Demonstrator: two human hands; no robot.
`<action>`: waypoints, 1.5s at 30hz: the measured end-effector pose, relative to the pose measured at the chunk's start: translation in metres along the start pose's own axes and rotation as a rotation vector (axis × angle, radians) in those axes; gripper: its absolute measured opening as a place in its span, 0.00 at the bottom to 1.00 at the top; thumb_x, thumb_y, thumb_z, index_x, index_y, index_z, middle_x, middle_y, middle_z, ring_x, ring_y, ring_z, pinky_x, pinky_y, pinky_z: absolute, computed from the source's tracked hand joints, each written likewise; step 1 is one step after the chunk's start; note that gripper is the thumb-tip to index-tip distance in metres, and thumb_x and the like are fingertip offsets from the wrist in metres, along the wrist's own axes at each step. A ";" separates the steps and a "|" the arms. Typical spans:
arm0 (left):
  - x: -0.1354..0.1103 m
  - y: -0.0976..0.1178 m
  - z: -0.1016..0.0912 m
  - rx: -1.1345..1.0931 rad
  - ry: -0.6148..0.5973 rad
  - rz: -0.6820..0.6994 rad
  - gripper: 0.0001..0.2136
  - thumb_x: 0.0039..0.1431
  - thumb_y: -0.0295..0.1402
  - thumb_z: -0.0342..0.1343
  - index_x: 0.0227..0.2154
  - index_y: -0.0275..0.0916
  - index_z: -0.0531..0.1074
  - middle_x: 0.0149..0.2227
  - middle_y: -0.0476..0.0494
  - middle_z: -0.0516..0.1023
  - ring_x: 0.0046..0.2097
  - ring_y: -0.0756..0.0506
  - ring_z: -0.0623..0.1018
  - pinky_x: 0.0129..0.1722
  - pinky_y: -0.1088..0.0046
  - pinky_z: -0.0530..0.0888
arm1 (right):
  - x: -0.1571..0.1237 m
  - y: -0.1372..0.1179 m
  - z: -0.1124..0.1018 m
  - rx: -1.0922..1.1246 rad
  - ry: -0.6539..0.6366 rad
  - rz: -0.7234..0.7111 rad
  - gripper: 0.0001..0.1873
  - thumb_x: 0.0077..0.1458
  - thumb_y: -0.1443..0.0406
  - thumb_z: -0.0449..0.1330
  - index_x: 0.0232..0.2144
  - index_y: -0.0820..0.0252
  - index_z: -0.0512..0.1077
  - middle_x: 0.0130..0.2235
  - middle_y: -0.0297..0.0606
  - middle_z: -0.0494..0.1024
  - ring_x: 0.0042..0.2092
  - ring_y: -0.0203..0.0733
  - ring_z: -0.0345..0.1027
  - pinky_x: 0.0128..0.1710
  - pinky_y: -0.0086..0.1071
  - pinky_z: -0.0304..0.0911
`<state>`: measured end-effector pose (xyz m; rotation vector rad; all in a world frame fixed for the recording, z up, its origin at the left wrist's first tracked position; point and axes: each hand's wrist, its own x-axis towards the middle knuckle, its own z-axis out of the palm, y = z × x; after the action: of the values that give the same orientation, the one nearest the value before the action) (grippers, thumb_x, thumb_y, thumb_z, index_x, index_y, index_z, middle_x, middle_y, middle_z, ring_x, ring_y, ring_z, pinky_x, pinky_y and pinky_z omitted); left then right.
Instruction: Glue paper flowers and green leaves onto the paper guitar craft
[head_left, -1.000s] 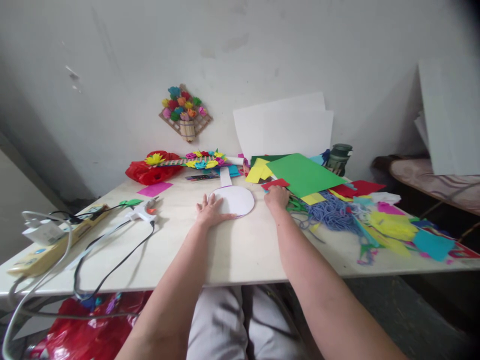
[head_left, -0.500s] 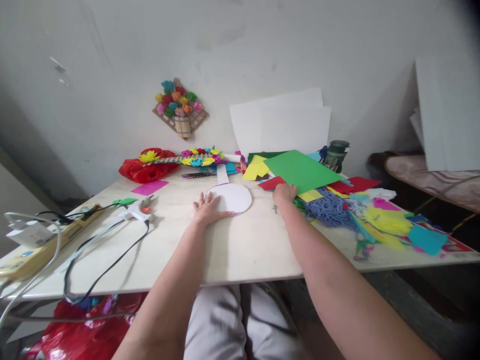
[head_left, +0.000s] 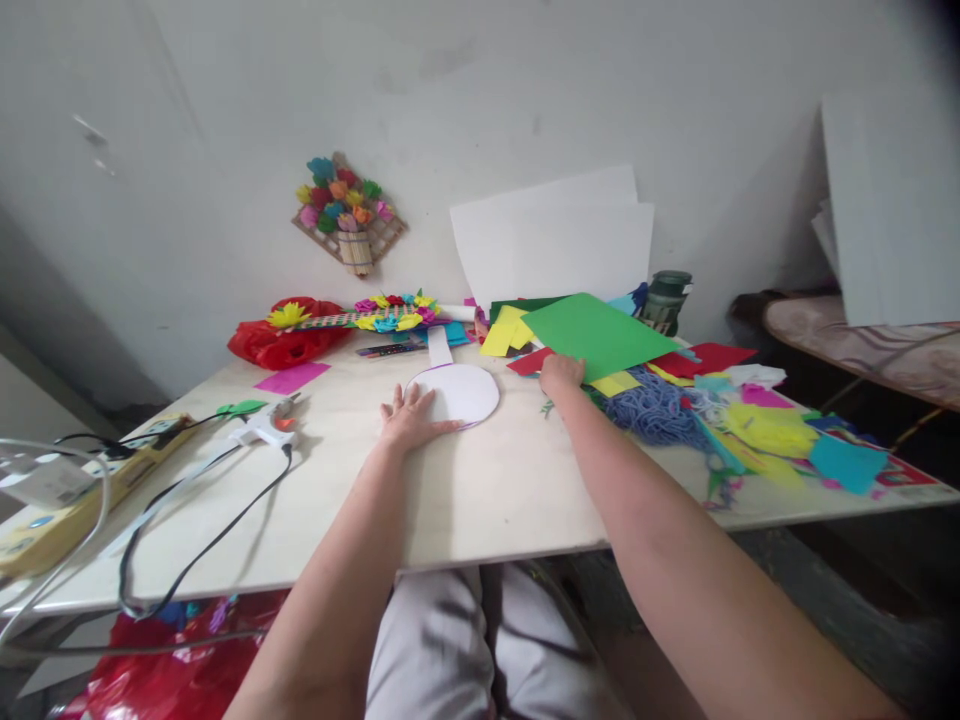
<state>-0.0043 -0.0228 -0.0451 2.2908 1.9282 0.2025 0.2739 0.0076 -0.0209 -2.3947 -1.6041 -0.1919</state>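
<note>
My left hand [head_left: 409, 416] lies with spread fingers on the left edge of a round white card [head_left: 469, 392] with a purple rim. A white strip [head_left: 439, 347] stands out from the card's far side. My right hand [head_left: 562, 376] is at the near left edge of a pile of coloured paper, its fingers curled. It is between a red paper piece [head_left: 528, 361] and a large green sheet [head_left: 600, 335]. What those fingers hold, if anything, is hidden. Close by are a yellow paper piece [head_left: 616, 383] and blue-grey yarn [head_left: 651, 410].
On the left are a white glue gun [head_left: 264, 428] with a looping black cord and a power strip [head_left: 97, 490]. Paper flowers on a strip [head_left: 390, 315] and a red plastic bundle [head_left: 281, 345] lie at the back. A dark green jar [head_left: 667, 300] stands behind the pile.
The view has shifted slightly. My left hand stays on the white card, and my right hand remains at the pile with barely any movement.
</note>
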 end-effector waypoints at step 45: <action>-0.003 0.003 -0.002 -0.014 0.003 -0.010 0.40 0.46 0.62 0.42 0.61 0.51 0.51 0.66 0.50 0.40 0.64 0.35 0.33 0.58 0.44 0.40 | -0.008 -0.032 -0.046 0.612 0.413 -0.051 0.18 0.60 0.68 0.35 0.50 0.62 0.57 0.42 0.43 0.74 0.43 0.41 0.67 0.39 0.29 0.56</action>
<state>-0.0021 -0.0259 -0.0423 2.2729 1.9335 0.2172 0.2424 -0.0010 0.0251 -1.7171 -1.2930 -0.1611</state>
